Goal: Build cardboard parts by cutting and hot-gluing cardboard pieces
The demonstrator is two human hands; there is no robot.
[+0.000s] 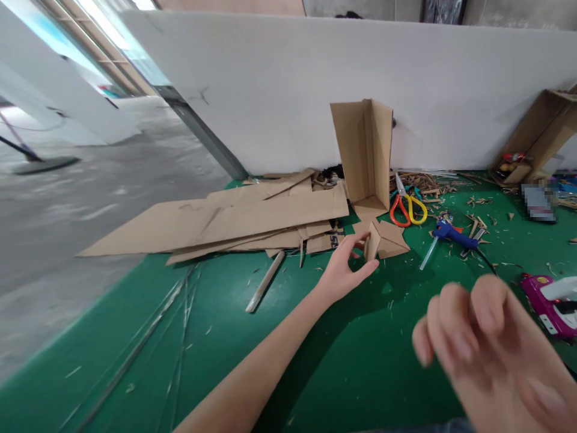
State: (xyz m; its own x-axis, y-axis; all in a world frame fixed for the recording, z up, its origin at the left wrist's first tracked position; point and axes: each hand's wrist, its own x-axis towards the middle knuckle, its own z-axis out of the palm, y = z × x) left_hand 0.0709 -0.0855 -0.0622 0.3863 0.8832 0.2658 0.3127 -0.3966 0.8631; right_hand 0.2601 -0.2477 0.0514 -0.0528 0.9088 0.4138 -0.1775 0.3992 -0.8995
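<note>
My left hand [346, 272] reaches over the green table, its thumb and fingers around a small folded cardboard piece [372, 240]. That piece stands on edge beside a flat cut of cardboard [393, 239]. Behind it a tall folded cardboard form [360, 153] stands upright near the white panel. At the lower right, close to the camera, my right hand [487, 346] is raised above the table. Its fingers are loosely curled, with the thumb apart from them, and nothing shows in them. Slight blur softens its outline.
Cardboard sheets [216, 222] lie stacked at the left, beside a narrow strip [265, 281]. To the right are scissors [408, 204], a blue glue gun [455, 234], a phone [538, 201], a magenta device [547, 304] and a cardboard box [532, 135]. A white panel [279, 90] borders the back.
</note>
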